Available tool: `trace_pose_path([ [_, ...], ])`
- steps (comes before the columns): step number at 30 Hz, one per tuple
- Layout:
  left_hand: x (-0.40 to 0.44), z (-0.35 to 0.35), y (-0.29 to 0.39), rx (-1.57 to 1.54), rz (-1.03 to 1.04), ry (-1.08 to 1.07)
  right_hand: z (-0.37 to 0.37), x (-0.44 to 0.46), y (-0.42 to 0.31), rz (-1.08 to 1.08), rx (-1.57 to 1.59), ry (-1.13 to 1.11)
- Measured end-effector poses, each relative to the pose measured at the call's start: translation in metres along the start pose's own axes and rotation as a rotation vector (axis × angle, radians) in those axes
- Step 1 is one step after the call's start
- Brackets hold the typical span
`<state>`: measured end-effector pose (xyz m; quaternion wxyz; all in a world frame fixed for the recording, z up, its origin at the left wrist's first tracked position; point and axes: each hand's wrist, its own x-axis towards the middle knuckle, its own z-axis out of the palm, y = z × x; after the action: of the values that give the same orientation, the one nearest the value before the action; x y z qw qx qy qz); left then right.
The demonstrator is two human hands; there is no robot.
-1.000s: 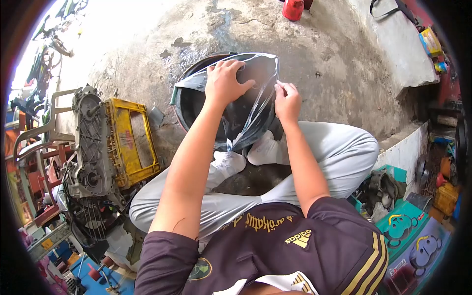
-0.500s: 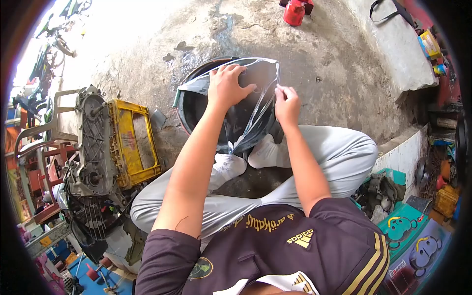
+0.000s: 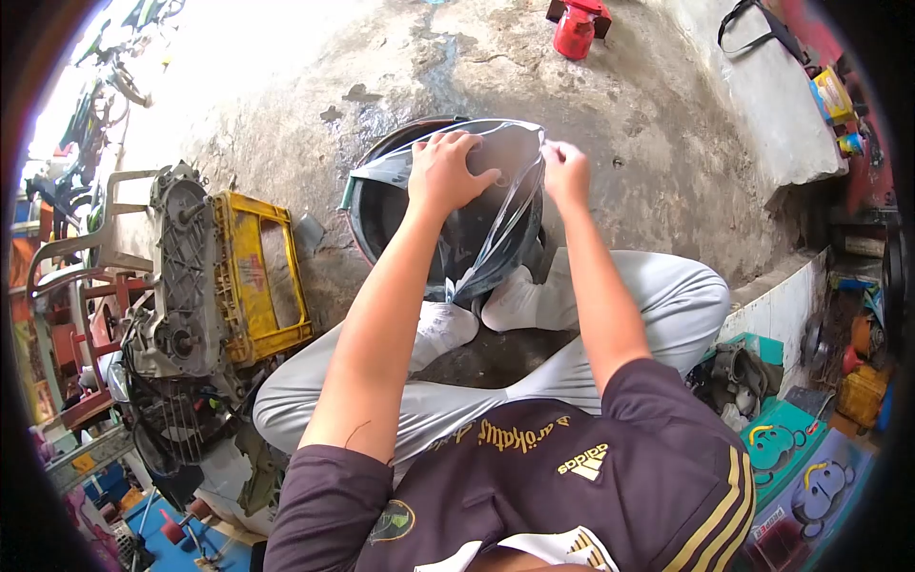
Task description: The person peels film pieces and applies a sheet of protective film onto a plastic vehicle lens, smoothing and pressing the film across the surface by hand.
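Note:
A round black tub [image 3: 381,214] stands on the floor in front of my crossed legs. Clear plastic sheet [image 3: 510,205] lies across its top, with a pale folded edge running down to a point near my feet. My left hand [image 3: 446,172] rests on the sheet near the far rim, thumb spread away from the fingers; its fingertips are partly hidden. At the right side, my right hand [image 3: 566,173] pinches the upper right corner of the sheet and holds it taut. What lies under the plastic is too dark to make out.
A yellow plastic crate [image 3: 262,276] and a metal engine casing [image 3: 181,276] stand on the left. A red container [image 3: 575,30] sits on the floor ahead. Green boxes [image 3: 777,439] and a white tiled ledge [image 3: 782,310] are on the right. My socked feet [image 3: 446,324] touch the tub's near side.
My right hand has moved slightly up and away with the sheet's corner, drawing that edge tighter. The left hand has stayed almost in place.

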<state>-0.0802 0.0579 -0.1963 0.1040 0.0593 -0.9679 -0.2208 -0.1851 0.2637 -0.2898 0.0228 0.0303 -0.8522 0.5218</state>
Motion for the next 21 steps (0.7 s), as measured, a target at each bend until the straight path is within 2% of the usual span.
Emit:
trace_pose_path([
  [2,-0.003,-0.001,0.002,-0.026,-0.001,-0.015,-0.019,-0.049,-0.024,-0.065,-0.127,-0.001],
  [4,0.000,-0.005,0.004,0.009,0.000,-0.058,-0.024,-0.082,-0.028,-0.080,-0.028,0.030],
  [7,-0.001,-0.002,0.003,0.021,0.005,-0.041,-0.019,-0.080,-0.026,-0.054,0.001,0.057],
  [10,-0.001,-0.005,0.003,0.017,-0.003,-0.040,-0.005,-0.030,-0.023,-0.086,-0.093,0.081],
  [12,-0.001,-0.004,0.006,0.007,-0.006,-0.045,0.006,0.012,-0.016,0.149,0.059,-0.001],
  [13,-0.002,-0.004,0.006,0.021,-0.007,-0.047,0.009,0.029,-0.002,0.143,0.059,0.003],
  [15,-0.002,-0.005,0.006,0.038,-0.006,-0.040,0.017,0.052,0.026,0.264,0.394,-0.100],
  [16,-0.003,-0.006,0.006,0.025,-0.014,-0.050,0.013,0.046,0.014,0.256,0.397,-0.101],
  [21,-0.001,-0.006,0.006,0.015,-0.009,-0.043,-0.019,-0.060,-0.010,0.023,0.019,-0.005],
])
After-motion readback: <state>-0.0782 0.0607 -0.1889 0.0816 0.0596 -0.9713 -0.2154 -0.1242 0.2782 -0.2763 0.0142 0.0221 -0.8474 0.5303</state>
